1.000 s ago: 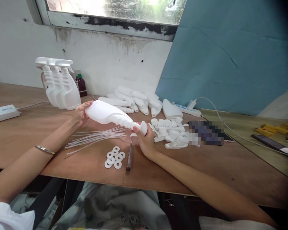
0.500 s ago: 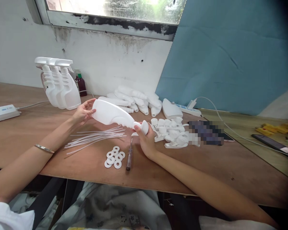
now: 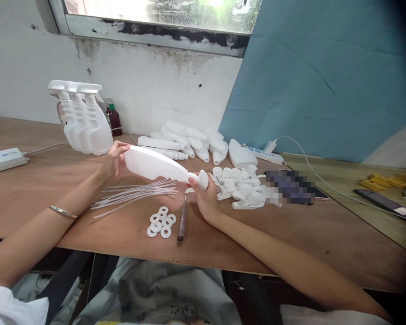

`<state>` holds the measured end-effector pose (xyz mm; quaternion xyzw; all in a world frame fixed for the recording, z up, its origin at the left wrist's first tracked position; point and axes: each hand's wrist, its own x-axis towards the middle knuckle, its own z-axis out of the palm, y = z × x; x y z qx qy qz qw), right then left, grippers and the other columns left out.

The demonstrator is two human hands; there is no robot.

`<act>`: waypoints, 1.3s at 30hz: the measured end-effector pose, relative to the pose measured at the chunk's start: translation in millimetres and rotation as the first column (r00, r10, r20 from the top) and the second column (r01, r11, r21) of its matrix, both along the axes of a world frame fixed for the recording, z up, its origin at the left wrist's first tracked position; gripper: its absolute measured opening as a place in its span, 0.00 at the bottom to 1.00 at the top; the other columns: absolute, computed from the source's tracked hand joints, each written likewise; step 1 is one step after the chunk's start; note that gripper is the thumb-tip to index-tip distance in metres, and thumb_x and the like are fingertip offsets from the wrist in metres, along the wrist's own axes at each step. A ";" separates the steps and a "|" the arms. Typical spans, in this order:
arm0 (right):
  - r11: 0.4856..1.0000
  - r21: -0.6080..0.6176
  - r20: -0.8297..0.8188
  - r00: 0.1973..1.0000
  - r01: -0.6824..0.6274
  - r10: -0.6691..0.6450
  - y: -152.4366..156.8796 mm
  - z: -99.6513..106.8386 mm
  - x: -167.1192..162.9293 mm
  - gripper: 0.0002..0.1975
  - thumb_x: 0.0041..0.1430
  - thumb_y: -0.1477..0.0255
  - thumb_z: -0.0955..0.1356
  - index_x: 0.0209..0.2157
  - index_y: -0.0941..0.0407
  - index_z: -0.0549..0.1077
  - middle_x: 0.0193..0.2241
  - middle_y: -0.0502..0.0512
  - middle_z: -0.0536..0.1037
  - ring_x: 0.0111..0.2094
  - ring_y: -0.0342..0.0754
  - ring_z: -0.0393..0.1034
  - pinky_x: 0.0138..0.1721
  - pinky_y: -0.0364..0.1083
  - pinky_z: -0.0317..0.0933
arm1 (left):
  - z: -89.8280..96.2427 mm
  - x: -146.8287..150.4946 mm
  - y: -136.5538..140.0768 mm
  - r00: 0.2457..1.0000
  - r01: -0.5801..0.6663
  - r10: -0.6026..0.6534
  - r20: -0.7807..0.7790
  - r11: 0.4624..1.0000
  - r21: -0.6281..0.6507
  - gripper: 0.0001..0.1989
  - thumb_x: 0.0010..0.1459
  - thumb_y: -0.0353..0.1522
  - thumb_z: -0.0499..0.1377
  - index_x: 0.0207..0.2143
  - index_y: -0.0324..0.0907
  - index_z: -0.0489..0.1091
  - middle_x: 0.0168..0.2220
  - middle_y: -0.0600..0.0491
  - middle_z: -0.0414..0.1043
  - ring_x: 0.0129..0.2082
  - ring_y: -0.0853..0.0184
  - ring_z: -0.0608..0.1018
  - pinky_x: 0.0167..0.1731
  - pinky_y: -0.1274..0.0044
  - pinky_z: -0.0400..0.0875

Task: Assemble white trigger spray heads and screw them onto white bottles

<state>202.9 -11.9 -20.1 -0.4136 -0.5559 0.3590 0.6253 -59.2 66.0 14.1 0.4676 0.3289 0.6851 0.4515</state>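
Note:
A white plastic bottle (image 3: 154, 164) lies nearly level in the air above the table, its base to the left. My left hand (image 3: 116, 159) is closed on the base end. At the neck end my right hand (image 3: 205, 198) grips a white spray head (image 3: 203, 179), which sits against the bottle's neck; whether it is fully screwed on I cannot tell. Below the bottle are thin white tubes (image 3: 135, 195), a pile of white ring washers (image 3: 160, 223) and a screwdriver (image 3: 182, 223) with a clear handle.
Several bottles (image 3: 189, 140) lie heaped by the wall, with loose spray heads (image 3: 243, 187) right of my hand. Three assembled spray bottles (image 3: 88, 122) stand at back left near a dark bottle (image 3: 113, 119). Power strips (image 3: 5, 160), a cable and phones (image 3: 385, 204) are at the sides.
The bottle has turned about its length, and its base end has dropped slightly to the left. My left hand has shifted its hold on the base; my right hand stays on the spray head.

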 end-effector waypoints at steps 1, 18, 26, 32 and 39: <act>1.000 -0.001 -0.005 1.000 -0.012 0.012 -0.3 0.4 -0.2 0.13 0.50 0.62 0.68 0.34 0.55 0.67 0.30 0.49 0.73 0.31 0.47 0.72 0.33 0.45 0.65 | 0.2 0.4 0.4 1.000 -0.011 0.011 0.006 1.000 -0.002 0.12 0.42 0.32 0.61 0.25 0.39 0.58 0.29 0.53 0.66 0.29 0.67 0.74 0.27 0.76 0.70; 0.990 0.137 0.110 0.993 0.024 -0.039 -11.6 2.5 -3.0 0.11 0.52 0.63 0.67 0.34 0.55 0.65 0.28 0.48 0.68 0.28 0.42 0.62 0.29 0.42 0.60 | 11.6 -14.6 -3.9 0.676 -0.373 0.233 -0.699 0.926 -0.051 0.20 0.52 0.45 0.55 0.21 0.37 0.68 0.19 0.54 0.63 0.27 0.66 0.65 0.26 0.78 0.51; 0.946 0.316 0.262 0.965 -0.069 -0.017 -12.6 -2.4 2.0 0.10 0.52 0.69 0.67 0.35 0.53 0.63 0.30 0.48 0.67 0.28 0.43 0.61 0.30 0.42 0.57 | 19.5 -15.1 -6.8 0.707 -0.273 -0.142 -0.692 0.849 -0.453 0.36 0.51 0.57 0.42 0.28 0.32 0.70 0.18 0.42 0.71 0.21 0.57 0.73 0.23 0.72 0.63; 0.951 0.305 0.254 0.966 -0.038 -0.042 -9.6 -2.2 0.9 0.12 0.49 0.66 0.69 0.33 0.54 0.64 0.30 0.49 0.70 0.30 0.44 0.64 0.32 0.44 0.60 | 22.8 -16.6 -7.0 0.911 0.137 -0.317 -0.263 0.836 -0.532 0.23 0.50 0.41 0.53 0.41 0.31 0.68 0.31 0.41 0.74 0.29 0.56 0.75 0.29 0.69 0.70; 0.999 -0.032 -0.050 0.999 -0.014 0.012 7.4 -3.2 0.2 0.15 0.52 0.60 0.66 0.36 0.55 0.65 0.24 0.48 0.74 0.25 0.45 0.71 0.32 0.45 0.64 | 14.3 -23.1 -3.0 0.921 0.305 -0.355 -0.162 0.914 -0.267 0.20 0.41 0.26 0.58 0.41 0.36 0.67 0.33 0.47 0.73 0.42 0.56 0.73 0.39 0.71 0.71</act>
